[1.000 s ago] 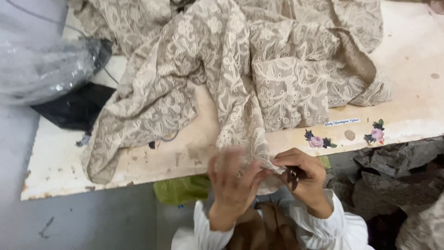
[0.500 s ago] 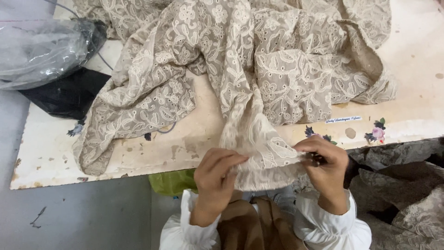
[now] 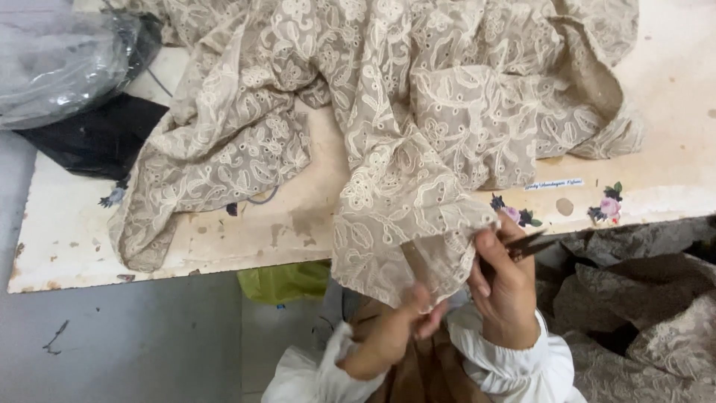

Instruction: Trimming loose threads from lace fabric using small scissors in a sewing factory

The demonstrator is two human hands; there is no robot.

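A large piece of beige embroidered lace fabric [image 3: 403,112] lies crumpled over a worn white table [image 3: 253,231], and one end hangs off the near edge. My left hand [image 3: 388,336] pinches the hanging end from below, partly under the cloth. My right hand [image 3: 503,287] grips the same edge with the thumb on top and holds a small dark pair of scissors [image 3: 533,245] whose tips point right. Both wrists wear white sleeves.
A clear plastic bag [image 3: 60,67] and black cloth [image 3: 97,138] sit at the table's far left. Flower stickers [image 3: 608,209] mark the near right edge. A green bag [image 3: 287,282] lies under the table. More lace cloth [image 3: 641,298] is heaped at the right. Grey floor at left.
My left hand has dropped from the top of the hanging fabric edge to beneath it. My right hand stays at the edge with the scissors, and the view has shifted slightly.
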